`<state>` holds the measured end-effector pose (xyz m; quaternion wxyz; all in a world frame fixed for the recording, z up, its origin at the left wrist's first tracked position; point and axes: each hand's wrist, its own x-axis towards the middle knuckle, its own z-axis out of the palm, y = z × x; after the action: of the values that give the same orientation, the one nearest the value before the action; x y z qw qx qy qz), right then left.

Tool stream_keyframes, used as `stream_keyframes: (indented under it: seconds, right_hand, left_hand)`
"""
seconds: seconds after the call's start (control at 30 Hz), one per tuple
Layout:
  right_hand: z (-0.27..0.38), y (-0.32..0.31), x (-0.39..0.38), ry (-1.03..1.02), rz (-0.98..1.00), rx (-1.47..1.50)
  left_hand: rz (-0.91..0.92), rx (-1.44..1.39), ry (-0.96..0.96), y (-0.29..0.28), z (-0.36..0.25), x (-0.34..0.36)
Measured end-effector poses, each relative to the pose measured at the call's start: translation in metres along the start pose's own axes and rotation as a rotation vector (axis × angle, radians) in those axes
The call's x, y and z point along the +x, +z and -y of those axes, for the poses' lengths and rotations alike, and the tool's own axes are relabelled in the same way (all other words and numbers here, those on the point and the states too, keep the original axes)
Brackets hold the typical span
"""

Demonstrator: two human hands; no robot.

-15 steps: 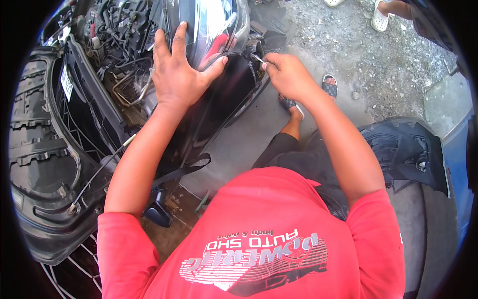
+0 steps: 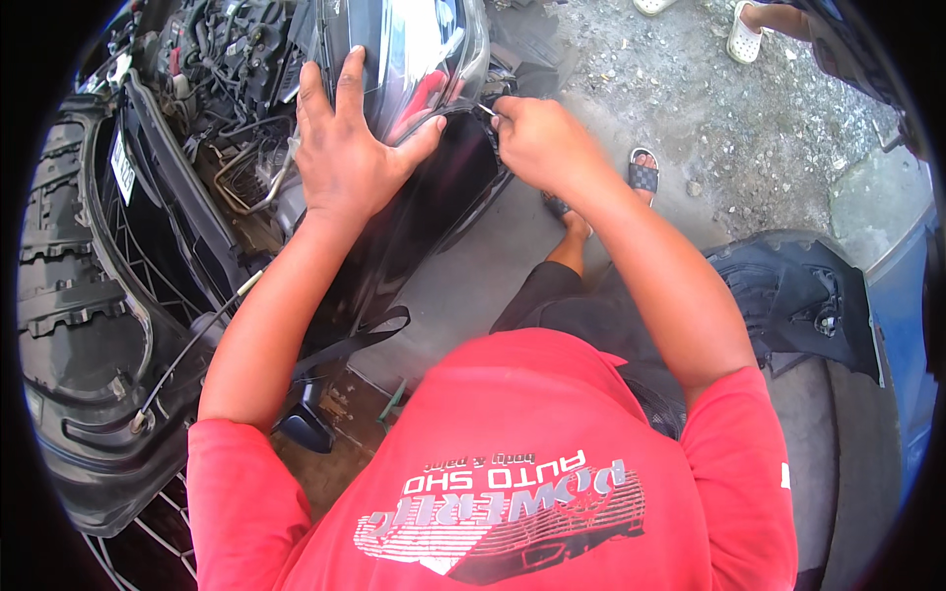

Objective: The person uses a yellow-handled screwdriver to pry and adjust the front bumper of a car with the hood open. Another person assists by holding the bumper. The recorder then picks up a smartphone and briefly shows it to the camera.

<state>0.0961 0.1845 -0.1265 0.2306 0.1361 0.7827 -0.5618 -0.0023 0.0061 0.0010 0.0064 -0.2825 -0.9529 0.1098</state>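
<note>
My left hand (image 2: 360, 163) lies with fingers spread against the clear headlamp (image 2: 414, 54), which has a red strip inside, and on the glossy black body panel (image 2: 424, 231) beside it. My right hand (image 2: 542, 143) is closed around a thin silvery metal tool (image 2: 485, 109), whose far end is at the lower right corner of the headlamp, by a dark gap in the bodywork; what it meets there is too small to tell. The engine bay (image 2: 232, 89), full of hoses, lies left of my left hand.
A large black plastic car part (image 2: 69, 305) fills the left edge. A dark mirror housing (image 2: 305, 424) lies low left. Black trim pieces (image 2: 788, 286) and a blue surface (image 2: 902, 305) are at right. Another person's white clog (image 2: 744, 32) stands on gravel (image 2: 709, 118) above my sandalled feet.
My right hand with the tool has moved left and slightly up toward the headlamp corner. My left hand stays spread in place; the whole view has shifted slightly.
</note>
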Motion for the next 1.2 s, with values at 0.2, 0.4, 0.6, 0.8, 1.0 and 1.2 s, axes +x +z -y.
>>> stream_keyframes:
  seconds: [0.2,0.4,0.6,0.8,1.0,1.2]
  right_hand:
    - [0.031,-0.024,0.017,0.006,0.151,-0.270]
    - [0.032,-0.034,0.023,-0.011,0.262,-0.399]
    - [0.057,-0.039,0.011,0.026,0.253,-0.468]
    - [0.029,-0.026,0.030,0.011,0.219,-0.264]
    - [-0.012,-0.017,0.045,-0.142,0.243,-0.009]
    - [-0.016,-0.020,0.035,0.021,0.398,0.366]
  left_hand:
    - [0.030,-0.046,-0.010,-0.001,0.002,0.001]
    - [0.023,-0.039,-0.004,-0.001,0.005,-0.002]
    - [-0.025,-0.038,0.039,0.002,0.007,-0.001]
    - [-0.002,-0.017,0.009,0.001,0.005,-0.001]
    - [-0.001,-0.009,0.014,0.004,0.003,0.002]
    - [0.033,0.020,-0.012,0.003,0.002,-0.002]
